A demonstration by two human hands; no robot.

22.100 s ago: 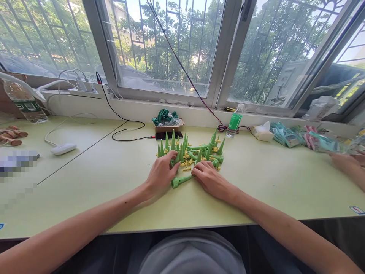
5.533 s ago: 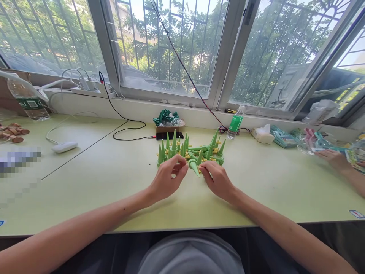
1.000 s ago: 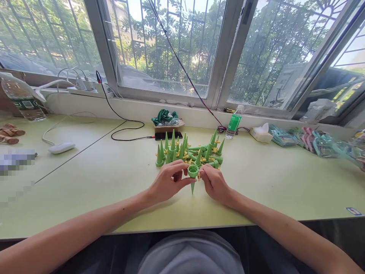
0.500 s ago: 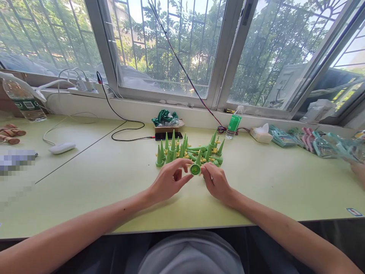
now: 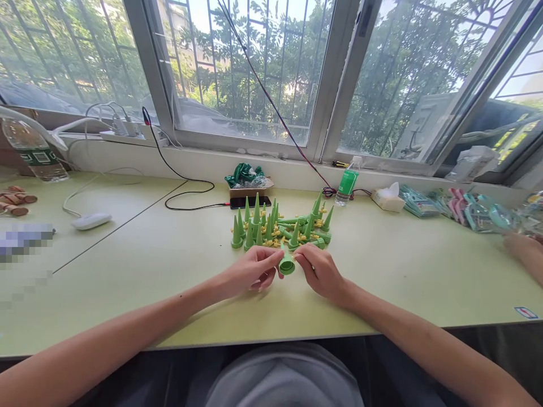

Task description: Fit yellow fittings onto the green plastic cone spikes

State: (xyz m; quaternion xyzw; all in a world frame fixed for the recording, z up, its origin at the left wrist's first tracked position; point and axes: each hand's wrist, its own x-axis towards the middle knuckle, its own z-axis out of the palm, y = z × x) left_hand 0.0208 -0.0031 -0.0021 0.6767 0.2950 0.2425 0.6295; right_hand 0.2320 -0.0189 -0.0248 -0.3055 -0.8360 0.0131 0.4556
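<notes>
My left hand (image 5: 257, 268) is closed on a green plastic plant watering spike (image 5: 287, 265), with its hollow round end turned towards me. At the right side of that spike, my right hand (image 5: 319, 270) pinches a small yellow valve (image 5: 295, 258), mostly hidden by the fingers. Just beyond both hands stands a cluster of similar green spikes (image 5: 248, 234), many upright on their wide ends and some lying down. Yellow valves show among them.
Behind the cluster lie a phone (image 5: 244, 202) on a cable and a small cardboard box (image 5: 246, 192). A water bottle (image 5: 348, 183) and tissue pack (image 5: 388, 199) stand by the window. At far right, another person's hand (image 5: 524, 251) is near packaged items (image 5: 483, 215).
The held spike has come lower and tipped, its hollow end now facing more downward. My left fingers have closed around its side. The other person's hand has moved further into view.
</notes>
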